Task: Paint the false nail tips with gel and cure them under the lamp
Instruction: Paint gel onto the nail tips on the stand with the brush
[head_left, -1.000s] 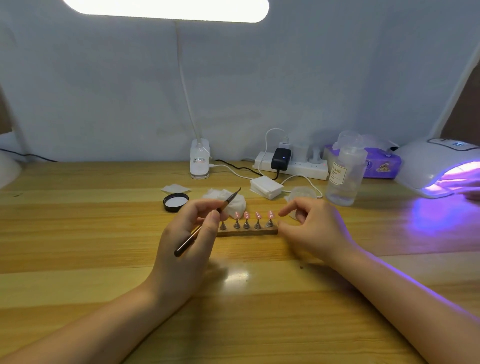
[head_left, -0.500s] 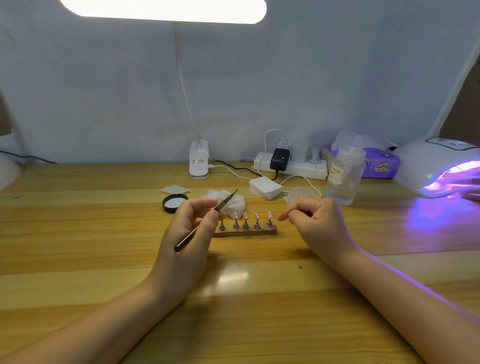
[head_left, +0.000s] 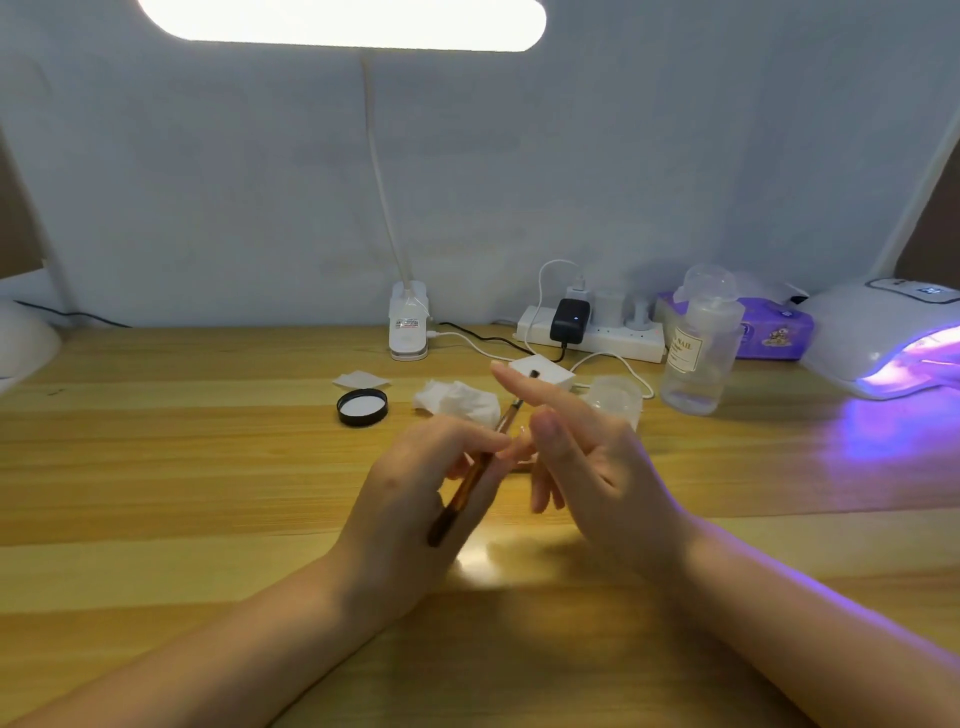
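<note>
Far right on the desk (head_left: 156, 467), the glowing curing lamp (head_left: 878, 338) sits beyond a clear bottle (head_left: 696, 364) labelled "NAIL". My right hand (head_left: 597, 467) is loose, forefinger extended. My left hand (head_left: 415, 493) grips the brush (head_left: 467, 483) over mid-desk, its length slanting, bristles pointing away and rightward.

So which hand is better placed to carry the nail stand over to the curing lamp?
Right. The right hand holds nothing, its fingers loose, and is on the side of the lit curing lamp. The left hand grips the brush.
</note>
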